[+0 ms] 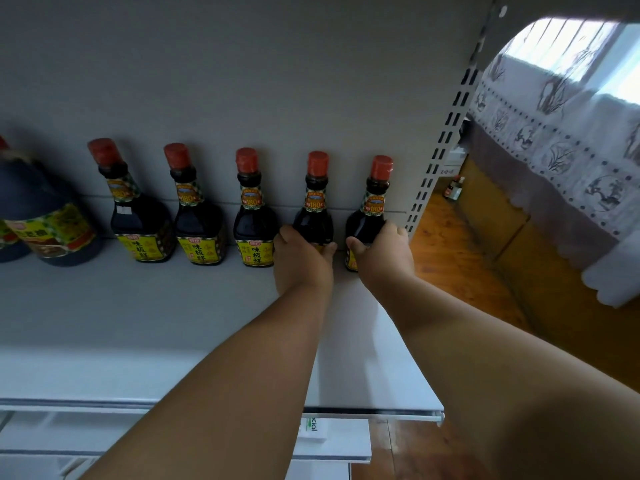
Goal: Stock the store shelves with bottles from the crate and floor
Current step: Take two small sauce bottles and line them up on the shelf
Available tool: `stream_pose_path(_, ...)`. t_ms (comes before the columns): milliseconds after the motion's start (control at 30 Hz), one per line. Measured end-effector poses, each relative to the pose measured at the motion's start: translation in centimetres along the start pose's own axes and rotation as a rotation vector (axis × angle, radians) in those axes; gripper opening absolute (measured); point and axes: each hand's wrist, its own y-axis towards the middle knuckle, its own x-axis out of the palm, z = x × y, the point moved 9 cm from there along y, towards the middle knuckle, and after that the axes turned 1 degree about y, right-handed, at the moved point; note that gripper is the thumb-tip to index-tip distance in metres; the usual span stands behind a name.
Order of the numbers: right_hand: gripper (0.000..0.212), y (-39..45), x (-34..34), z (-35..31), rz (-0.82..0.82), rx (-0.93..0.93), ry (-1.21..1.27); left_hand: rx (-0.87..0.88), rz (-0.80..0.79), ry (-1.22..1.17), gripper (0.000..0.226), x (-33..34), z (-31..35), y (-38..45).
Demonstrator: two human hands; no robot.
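Observation:
Several dark sauce bottles with red caps and yellow labels stand in a row at the back of a white shelf (166, 306). My left hand (300, 252) grips the lower body of the fourth bottle (314, 206). My right hand (382, 251) grips the rightmost bottle (372, 209), next to the slotted upright (440, 147). Both bottles stand upright on the shelf against its back panel. Three more of the same bottles (197, 216) stand to the left, untouched. My hands hide the labels of the two held bottles.
Two large dark jugs (52, 220) with colourful labels stand at the shelf's far left. A lower shelf (173, 441) shows below the front edge. To the right lie a wooden floor (446, 258), a wooden cabinet under a lace cloth (554, 140), and a small bottle (454, 189) on the floor.

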Motion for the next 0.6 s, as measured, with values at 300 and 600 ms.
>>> stream_pose_path(300,0.096,-4.3,-1.1,0.4,-0.071,0.033,-0.038,0.025,-0.039,0.081,0.068,-2.8,-1.1,-4.0)
stream_pose_path(600,0.062,-11.0,-0.8,-2.8,-0.138,-0.186,-0.069,0.143,-0.075,0.136,0.051,-7.0,-2.7,-8.1)
